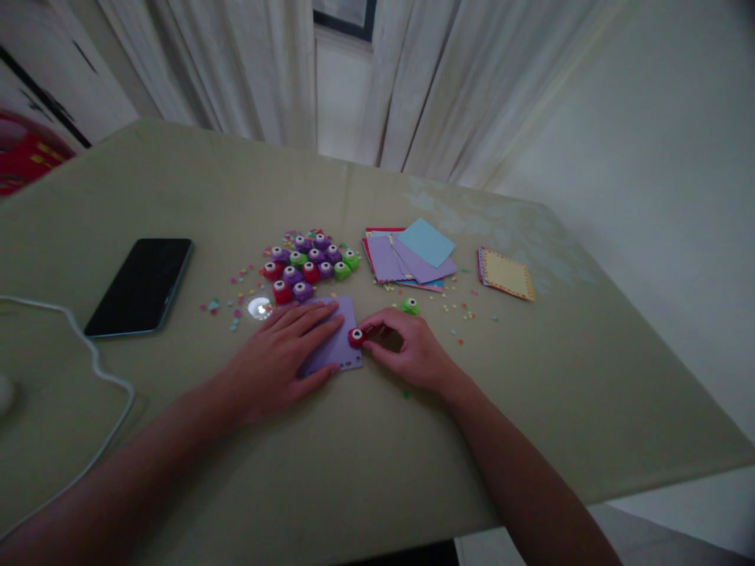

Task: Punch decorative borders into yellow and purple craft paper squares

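Note:
A sheet of purple paper [345,318] lies on the table, with small punched holes along its near edge. My left hand [289,346] rests flat on it, fingers stretched out. At the paper's right edge, a red craft hole punch [355,338] with an eye-like button is pinched between the thumb and fingers of my right hand [410,350]. Just beyond that hand sits a green punch [410,306]. Several purple, red and green punches [311,271] are grouped past the paper. The underside of the red punch is hidden.
Coloured paper sheets [389,259] are stacked beyond my right hand, and yellow cards with punched edges [506,273] lie farther right. A black tablet [141,287] and a white cable [97,365] are on the left. Paper confetti [465,308] is scattered about. A clear round object [259,307] is near my left hand.

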The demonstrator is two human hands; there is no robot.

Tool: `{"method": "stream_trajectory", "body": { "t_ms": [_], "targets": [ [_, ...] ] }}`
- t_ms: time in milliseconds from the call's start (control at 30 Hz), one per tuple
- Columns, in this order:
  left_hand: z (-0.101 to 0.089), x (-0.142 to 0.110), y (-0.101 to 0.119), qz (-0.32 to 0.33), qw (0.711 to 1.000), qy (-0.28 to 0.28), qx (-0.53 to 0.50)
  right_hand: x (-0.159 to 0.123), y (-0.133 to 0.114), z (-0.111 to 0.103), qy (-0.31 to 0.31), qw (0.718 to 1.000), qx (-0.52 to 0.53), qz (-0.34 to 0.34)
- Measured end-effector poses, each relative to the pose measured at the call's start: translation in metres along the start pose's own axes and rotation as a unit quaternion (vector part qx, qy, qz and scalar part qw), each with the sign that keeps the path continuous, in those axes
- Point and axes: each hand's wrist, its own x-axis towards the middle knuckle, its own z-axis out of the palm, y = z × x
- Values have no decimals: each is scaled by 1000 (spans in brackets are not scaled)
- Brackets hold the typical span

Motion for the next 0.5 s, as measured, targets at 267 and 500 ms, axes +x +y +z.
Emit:
{"method": "stream_trajectory", "body": {
  "t_ms": [267,500],
  "targets": [
    [-1,-1,0,6,1000,0,-6,0,0,0,-6,1000,10,-7],
    [-6,-1,0,16,1000,15,-10,0,1,0,20,1000,21,-2]
  ]
}}
